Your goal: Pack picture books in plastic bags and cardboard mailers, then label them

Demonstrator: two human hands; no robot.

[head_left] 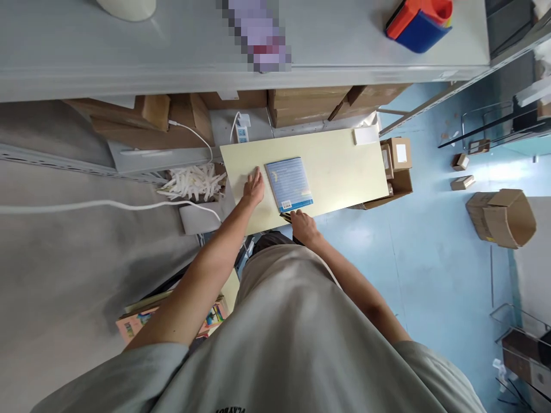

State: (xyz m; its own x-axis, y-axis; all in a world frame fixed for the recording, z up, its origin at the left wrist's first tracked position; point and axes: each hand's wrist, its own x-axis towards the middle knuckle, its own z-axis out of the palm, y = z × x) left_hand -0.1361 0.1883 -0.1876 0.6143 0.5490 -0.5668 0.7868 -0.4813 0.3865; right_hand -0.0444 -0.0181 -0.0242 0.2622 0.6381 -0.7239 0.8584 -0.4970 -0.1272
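A blue book (pixel 289 180) with a barcode near its lower edge lies on the pale yellow tabletop (pixel 344 172). What looks like a row of holes or a binding runs along its left edge. My left hand (pixel 253 186) rests on the tabletop just left of the book, fingers stretched out and holding nothing. By the book's lower edge, my right hand (pixel 305 226) is closed around a dark, narrow tool (pixel 285 217). Its tip points toward the book's bottom left corner; its exact kind is too small to make out.
A grey shelf (pixel 336 54) spans the area above the table, carrying a red and blue holder (pixel 419 26). Behind the table are cardboard boxes (pixel 307 106) and a power strip (pixel 242 133). White strips (pixel 193 182) are piled at left; a small white box (pixel 365 136) lies at the far right corner.
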